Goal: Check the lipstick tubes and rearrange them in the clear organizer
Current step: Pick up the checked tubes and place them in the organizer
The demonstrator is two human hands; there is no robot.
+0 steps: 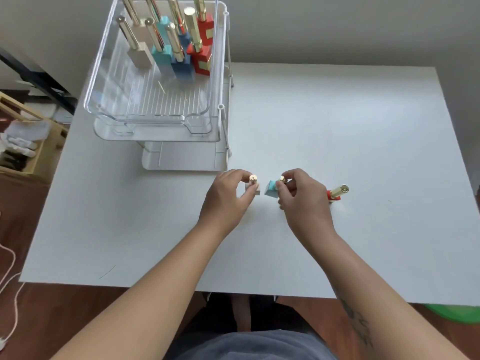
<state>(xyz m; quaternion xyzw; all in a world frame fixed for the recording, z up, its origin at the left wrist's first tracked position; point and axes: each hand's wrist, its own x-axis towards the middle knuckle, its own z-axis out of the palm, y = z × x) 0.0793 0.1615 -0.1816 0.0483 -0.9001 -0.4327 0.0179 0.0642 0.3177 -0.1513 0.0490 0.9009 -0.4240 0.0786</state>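
Our left hand (228, 196) pinches a beige lipstick tube (253, 187) and our right hand (298, 196) a teal lipstick tube (272, 189), apparently for checking, the clear organizer (155, 118) at eleven o'clock.

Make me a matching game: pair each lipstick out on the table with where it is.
Things:
1. beige tube
2. teal tube
3. red tube
4. dark blue tube

Places:
A. alone on the table, untouched
B. in the left hand
C. in the clear organizer
D. in the right hand

Pairs: 1-B, 2-D, 3-A, 4-C
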